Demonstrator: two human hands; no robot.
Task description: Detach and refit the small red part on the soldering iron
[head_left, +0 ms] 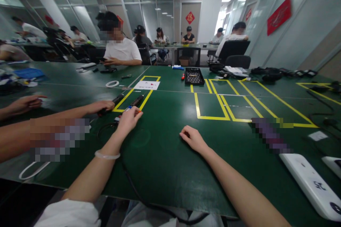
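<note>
Two forearms of a co-worker reach in from the left edge of the green surface (160, 163). The co-worker's outer hand (25, 103) lies near that edge. The co-worker's inner hand (102, 106) rests at the near end of a black tool (117, 99).

Just right of it, your left hand (129, 118), with a pale bracelet (107, 155) on its wrist, has its fingers curled down over the near end of a second black pen-shaped tool (137, 100). This tool lies across the yellow tape line (149, 94), left of the middle of the surface. Blue and red show at your fingertips, but you cannot tell whether the hand really grips. Beyond the tools lie a white tape ring (112, 84) and a white card (146, 85).

Your right hand (193, 138) rests near the middle of the surface, fingers loosely bent, holding nothing. A black tray (194, 76) sits toward the far edge. A white power strip (311, 184) lies at the near right corner.
</note>
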